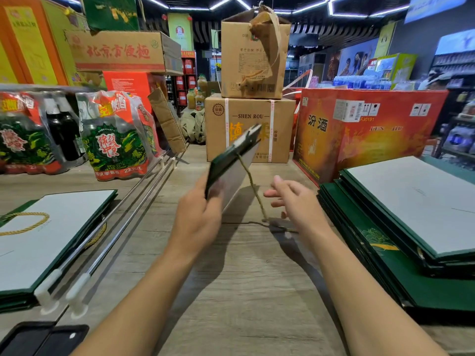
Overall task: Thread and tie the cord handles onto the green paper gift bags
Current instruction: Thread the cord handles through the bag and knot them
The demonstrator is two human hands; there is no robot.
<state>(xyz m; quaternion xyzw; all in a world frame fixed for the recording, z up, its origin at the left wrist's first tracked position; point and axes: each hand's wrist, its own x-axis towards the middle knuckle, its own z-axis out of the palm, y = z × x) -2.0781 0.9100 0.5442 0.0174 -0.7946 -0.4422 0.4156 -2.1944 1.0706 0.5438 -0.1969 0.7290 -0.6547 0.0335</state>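
My left hand (198, 217) grips the lower edge of a folded green gift bag (232, 165), held tilted up above the wooden table (231, 291), its white inside facing me. A gold cord (253, 188) hangs from a hole near the bag's top and trails down to the table. My right hand (293, 201) hovers just right of the cord with fingers spread, holding nothing. A stack of flat green bags (401, 227) lies at the right. At the left lies another flat stack of green bags (51, 240) with a gold cord handle (25, 224) on top.
Two metal rods (115, 227) run diagonally across the table's left side. A black phone (43, 340) lies at the near left corner. Cardboard boxes (249, 127), a red box (359, 132) and packs of bottles (115, 134) stand along the far side.
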